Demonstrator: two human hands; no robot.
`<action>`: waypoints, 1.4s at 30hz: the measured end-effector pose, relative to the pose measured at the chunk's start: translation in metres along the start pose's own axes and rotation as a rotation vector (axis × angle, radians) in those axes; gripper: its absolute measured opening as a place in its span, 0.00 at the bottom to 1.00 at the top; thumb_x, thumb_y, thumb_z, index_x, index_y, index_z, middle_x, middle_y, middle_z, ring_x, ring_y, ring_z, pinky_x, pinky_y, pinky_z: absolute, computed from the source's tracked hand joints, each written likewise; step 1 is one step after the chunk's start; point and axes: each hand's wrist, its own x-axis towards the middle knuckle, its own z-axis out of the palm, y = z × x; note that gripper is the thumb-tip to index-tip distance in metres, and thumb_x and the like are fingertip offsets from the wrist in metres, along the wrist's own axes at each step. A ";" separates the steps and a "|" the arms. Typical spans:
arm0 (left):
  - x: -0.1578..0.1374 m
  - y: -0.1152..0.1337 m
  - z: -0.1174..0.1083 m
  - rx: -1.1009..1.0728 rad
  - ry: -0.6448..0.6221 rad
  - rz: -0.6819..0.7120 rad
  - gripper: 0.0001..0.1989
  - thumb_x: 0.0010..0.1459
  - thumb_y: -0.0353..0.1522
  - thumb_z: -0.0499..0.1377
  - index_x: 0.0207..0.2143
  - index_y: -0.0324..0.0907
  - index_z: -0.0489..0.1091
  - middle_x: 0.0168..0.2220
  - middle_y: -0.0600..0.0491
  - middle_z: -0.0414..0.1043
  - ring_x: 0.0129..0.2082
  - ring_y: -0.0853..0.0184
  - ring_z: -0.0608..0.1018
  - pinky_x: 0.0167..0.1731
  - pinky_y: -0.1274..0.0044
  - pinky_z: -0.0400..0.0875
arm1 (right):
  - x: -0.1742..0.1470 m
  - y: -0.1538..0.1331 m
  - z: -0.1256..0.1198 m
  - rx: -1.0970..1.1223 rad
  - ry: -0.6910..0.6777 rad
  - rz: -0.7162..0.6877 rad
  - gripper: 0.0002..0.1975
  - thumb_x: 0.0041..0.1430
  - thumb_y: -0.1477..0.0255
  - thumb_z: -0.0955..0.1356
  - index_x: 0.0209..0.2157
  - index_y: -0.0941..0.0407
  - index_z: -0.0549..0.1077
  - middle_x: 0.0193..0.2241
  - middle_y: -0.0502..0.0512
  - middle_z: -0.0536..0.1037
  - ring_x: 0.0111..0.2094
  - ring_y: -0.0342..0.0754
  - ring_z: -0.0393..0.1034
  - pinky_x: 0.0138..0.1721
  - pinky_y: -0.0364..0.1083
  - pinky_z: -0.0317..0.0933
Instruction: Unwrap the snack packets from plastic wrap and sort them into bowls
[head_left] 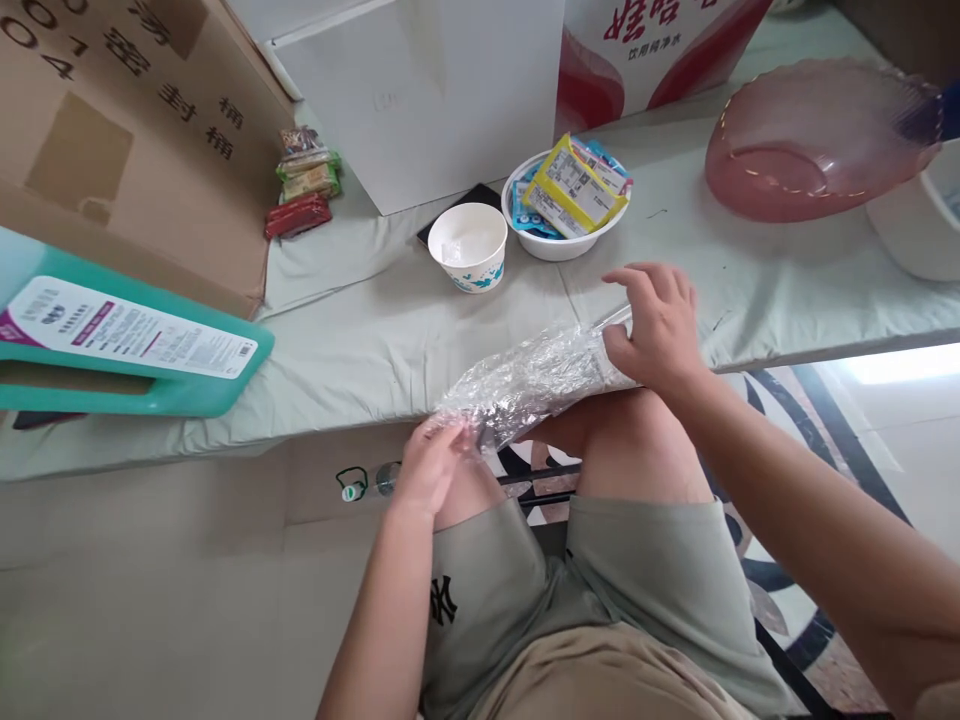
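A crinkled clear plastic bag (525,380) stretches at a slant over the table's front edge, above my knees. My left hand (435,465) is closed on the bag's lower left end, its fingertips pinching the film. At the other end is my right hand (660,325), with thumb and index finger spread apart in a C shape. The right thumb rests against the film, and a thin clear edge shows in the gap; its palm is hidden. Beyond the bag stands a white paper cup (469,245) with a blue pattern and something clear inside.
A white bowl (559,245) holds yellow and blue packets (574,185). Green jug (135,330) and cardboard box (142,170) stand left, beside small wrapped snacks (304,185). White box (427,100) is behind; a pink bowl (810,150) is right. Below lies a clear bottle (371,482).
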 end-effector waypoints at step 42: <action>0.060 0.043 0.062 0.278 -0.307 -0.068 0.19 0.50 0.44 0.67 0.37 0.38 0.74 0.30 0.46 0.80 0.26 0.66 0.81 0.24 0.78 0.72 | -0.023 -0.056 0.011 1.267 -0.348 0.869 0.10 0.49 0.69 0.72 0.33 0.54 0.70 0.25 0.50 0.79 0.26 0.44 0.74 0.31 0.44 0.69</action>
